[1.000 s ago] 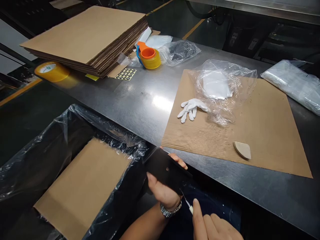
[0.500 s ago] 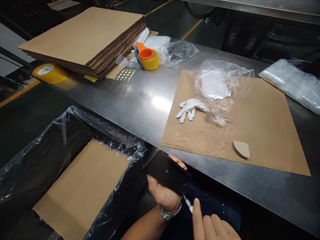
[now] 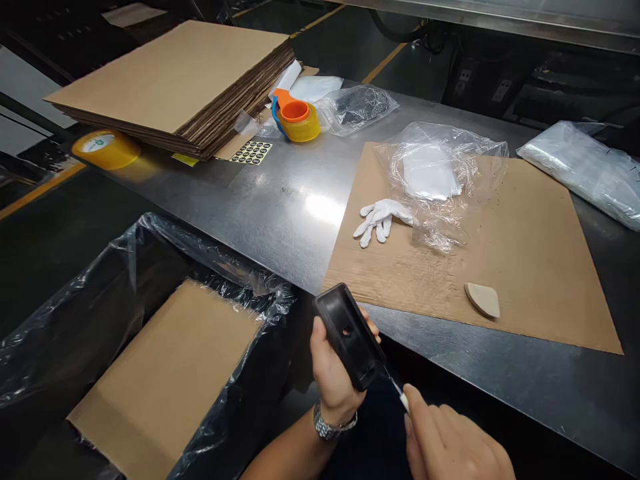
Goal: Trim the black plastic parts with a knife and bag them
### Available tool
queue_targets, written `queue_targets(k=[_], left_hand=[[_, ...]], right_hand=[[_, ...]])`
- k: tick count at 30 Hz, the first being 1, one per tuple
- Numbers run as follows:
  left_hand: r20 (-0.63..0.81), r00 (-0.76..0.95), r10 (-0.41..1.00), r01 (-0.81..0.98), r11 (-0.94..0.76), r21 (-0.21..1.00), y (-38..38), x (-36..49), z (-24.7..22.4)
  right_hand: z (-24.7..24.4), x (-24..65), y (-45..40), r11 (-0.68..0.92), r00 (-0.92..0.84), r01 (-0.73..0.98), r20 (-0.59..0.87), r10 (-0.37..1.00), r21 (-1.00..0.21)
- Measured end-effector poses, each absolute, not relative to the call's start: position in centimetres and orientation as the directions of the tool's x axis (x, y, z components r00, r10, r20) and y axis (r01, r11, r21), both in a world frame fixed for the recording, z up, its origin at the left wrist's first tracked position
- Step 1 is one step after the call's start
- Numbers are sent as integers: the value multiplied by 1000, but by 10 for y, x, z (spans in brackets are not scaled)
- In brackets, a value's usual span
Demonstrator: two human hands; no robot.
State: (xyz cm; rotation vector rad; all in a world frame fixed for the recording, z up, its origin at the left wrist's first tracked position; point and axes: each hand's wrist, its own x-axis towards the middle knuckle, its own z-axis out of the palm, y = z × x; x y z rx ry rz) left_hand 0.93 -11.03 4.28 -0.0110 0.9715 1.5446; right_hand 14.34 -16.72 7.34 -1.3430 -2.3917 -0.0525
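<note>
A black, box-like plastic or rubber part point(image 3: 345, 320) with rounded corners and a small hole in its face is gripped in my left hand point(image 3: 333, 377), tilted, in front of the table edge. My left wrist wears a metal watch band. In my right hand point(image 3: 450, 433) is a craft knife point(image 3: 401, 395) with a light handle; its thin blade points up at the part's lower right edge. Whether the blade touches the part I cannot tell. Beyond the hands, a white glove point(image 3: 383, 220) and a tan wedge-shaped block point(image 3: 483, 300) lie on a cardboard sheet point(image 3: 535, 267).
A plastic-lined bin point(image 3: 130, 273) with cardboard point(image 3: 170, 380) inside stands at left. The metal table point(image 3: 270, 213) carries stacked cardboard point(image 3: 175, 80), a tape dispenser point(image 3: 297, 120), a tape roll point(image 3: 107, 150), a sticker sheet point(image 3: 253, 153) and clear plastic bags point(image 3: 435, 167).
My left hand has turned the black part so its recessed face and rim show, and shifted it slightly right. My right hand with the knife has moved a little right.
</note>
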Motion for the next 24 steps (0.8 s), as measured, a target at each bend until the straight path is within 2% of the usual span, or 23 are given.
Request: queue_targets(k=[5,8,14,24], left_hand=[[-660,-70,748,-860,290,420,-106,7,46],[-678,-20,735,-859,334,387,-105,6,47],[-669,29,743,-848,373,377,-104,6,48],[-665,12,747,-832,376,407,-107,7,47]], right_hand=[[70,161,-165,527,-479,812,231,847,-249],[68,168,-167,546,-510,802,198,837,-243],[70,167,-168,572,-542,815,221,811,-98],[72,162,-167,548,-516,834,249,819,-73]])
